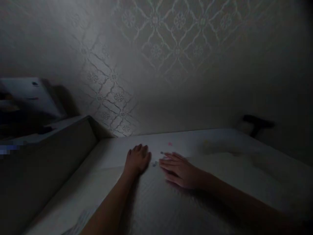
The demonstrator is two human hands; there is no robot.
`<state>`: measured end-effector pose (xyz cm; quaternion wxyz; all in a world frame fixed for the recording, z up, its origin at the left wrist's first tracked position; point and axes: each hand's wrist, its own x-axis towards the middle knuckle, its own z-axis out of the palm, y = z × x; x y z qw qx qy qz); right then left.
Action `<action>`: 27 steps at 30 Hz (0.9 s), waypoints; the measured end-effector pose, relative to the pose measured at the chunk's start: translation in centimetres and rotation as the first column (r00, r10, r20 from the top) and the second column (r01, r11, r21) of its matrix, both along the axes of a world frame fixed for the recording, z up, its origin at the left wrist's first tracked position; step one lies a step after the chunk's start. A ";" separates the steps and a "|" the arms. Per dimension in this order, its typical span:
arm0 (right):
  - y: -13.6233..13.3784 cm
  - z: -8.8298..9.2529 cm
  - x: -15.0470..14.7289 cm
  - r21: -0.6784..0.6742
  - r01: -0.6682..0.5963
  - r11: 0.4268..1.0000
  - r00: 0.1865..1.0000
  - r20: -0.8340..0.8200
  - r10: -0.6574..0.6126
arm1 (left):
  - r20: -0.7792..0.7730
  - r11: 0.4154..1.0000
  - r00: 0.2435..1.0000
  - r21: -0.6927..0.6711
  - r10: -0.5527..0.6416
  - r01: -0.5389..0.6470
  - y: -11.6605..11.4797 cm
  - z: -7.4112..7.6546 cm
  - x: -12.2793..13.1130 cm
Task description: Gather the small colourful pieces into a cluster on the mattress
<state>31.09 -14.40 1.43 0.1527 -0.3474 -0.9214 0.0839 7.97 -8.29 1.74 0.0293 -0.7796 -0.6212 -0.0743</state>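
Pale quilted cover (156, 202) is spread below both hands and reaches toward the patterned wall (156, 49). The work seems to be partway done: most of the visible cover is laid out, but a whitish strip (149, 141) is left uncovered beyond its far edge; how much remains cannot be judged in this dim light. The cover lies under the forearms and between them, up to the hands. The right hand (176, 168) is held palm down with fingers extended, nothing gripped. The left hand (138, 159) is placed beside it, apart; whether anything is pinched cannot be told.
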 end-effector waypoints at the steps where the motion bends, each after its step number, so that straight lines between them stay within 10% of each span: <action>1: -0.2 0.0 0.3 0.007 0.010 1.000 1.000 0.001 -0.010 | 0.003 1.000 1.000 0.003 -0.007 0.007 0.0 0.0 0.0; 10: -3.3 -1.5 7.1 0.170 0.160 0.972 0.982 0.074 -0.175 | 0.009 0.999 1.000 -0.038 0.010 -0.010 0.2 0.0 0.0; 17: 0.3 -3.4 15.6 0.194 0.486 0.852 0.856 0.095 -0.509 | 0.014 0.999 1.000 -0.027 0.017 -0.016 0.2 0.0 -0.1; 27: 3.3 -3.4 16.4 0.183 0.554 0.812 0.823 0.023 -0.567 | -0.006 0.999 1.000 -0.031 0.017 -0.017 0.5 -0.2 -0.1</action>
